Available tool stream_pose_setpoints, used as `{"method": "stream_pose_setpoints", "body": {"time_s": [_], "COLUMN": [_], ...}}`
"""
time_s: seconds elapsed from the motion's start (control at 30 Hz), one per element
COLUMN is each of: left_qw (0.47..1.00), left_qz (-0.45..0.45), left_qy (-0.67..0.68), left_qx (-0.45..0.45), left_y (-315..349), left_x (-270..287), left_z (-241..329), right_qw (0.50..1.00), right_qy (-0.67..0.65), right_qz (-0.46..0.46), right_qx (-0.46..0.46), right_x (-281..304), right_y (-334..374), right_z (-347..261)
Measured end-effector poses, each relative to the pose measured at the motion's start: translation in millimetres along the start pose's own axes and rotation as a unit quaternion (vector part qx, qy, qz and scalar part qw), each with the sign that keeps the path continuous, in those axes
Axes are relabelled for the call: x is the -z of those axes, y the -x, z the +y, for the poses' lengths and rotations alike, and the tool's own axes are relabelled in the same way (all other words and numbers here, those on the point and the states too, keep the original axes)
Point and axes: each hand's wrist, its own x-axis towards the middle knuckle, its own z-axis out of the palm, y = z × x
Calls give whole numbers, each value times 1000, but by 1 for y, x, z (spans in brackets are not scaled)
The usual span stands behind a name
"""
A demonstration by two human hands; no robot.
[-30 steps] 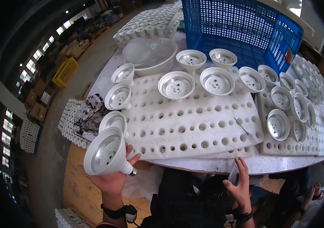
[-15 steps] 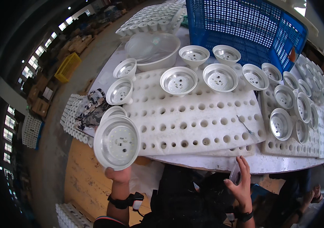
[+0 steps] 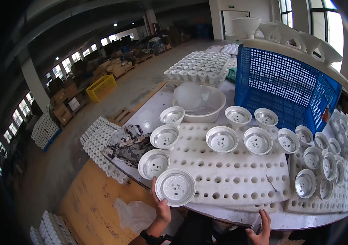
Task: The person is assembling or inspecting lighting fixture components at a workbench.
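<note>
- One white lamp cup (image 3: 176,188), just beyond your left hand (image 3: 163,210), which is pinching its side, seemingly keeping the inside untouched.
- One clear disc (image 3: 256,224), which your curved right hand (image 3: 262,233) is holding.

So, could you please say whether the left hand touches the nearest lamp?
Touching: the head view shows the left hand holding the lamp, thumb on its rim.

Head-worn fisheye view stands above the near edge of the worktop (image 3: 300,221), facing forward and down at close range; field includes hall floor (image 3: 139,83) beyond the left edge.
</note>
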Motion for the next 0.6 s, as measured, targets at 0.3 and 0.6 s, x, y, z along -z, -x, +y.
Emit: {"method": "stream_pose_setpoints", "body": {"time_s": [0.3, 0.6], "left_qw": [968, 765], "left_qz": [-27, -257], "left_qy": [-246, -561], "left_qx": [-46, -185], "left_y": [-12, -52], "left_x": [9, -21], "left_z": [26, 84], "right_qw": [995, 990], "right_qy": [-85, -127], "right_qz": [-32, -51], "right_qx": [36, 21], "right_x": [-12, -12], "right_y": [-10, -1], "right_z": [-9, -10]}}
